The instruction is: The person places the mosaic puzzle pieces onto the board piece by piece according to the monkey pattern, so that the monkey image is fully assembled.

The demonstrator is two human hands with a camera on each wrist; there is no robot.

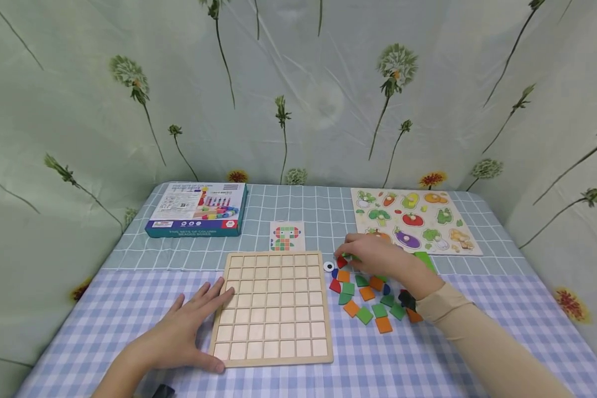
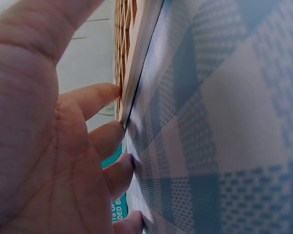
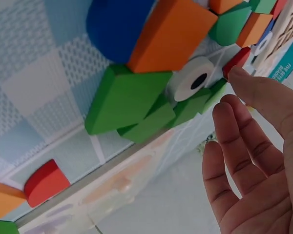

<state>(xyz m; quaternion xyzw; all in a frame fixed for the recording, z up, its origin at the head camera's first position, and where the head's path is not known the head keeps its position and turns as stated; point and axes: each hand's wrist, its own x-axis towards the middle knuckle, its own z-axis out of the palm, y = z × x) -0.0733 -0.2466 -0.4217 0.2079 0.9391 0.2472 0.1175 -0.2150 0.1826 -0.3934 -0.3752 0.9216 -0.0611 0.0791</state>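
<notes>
A square wooden grid board (image 1: 272,309) lies on the tablecloth, its cells bare. My left hand (image 1: 184,329) rests at its left edge, fingers spread, fingertips at the frame; the left wrist view has these fingers (image 2: 107,141) against the board's side. Right of the board, my right hand (image 1: 375,255) reaches over a pile of coloured wooden pieces. Its thumb and a fingertip pinch a small red piece (image 3: 237,62), the index finger mostly hidden behind the thumb. Close by lie a white eye disc (image 3: 191,79), green pieces (image 3: 127,97) and an orange square (image 3: 171,34).
A pattern card (image 1: 287,236) lies just beyond the board. At the back left stands a flat box (image 1: 196,210); a vegetable picture board (image 1: 413,221) is at the back right. Several orange, green, red and blue pieces spread right of the board, with an orange square (image 1: 383,324) nearest.
</notes>
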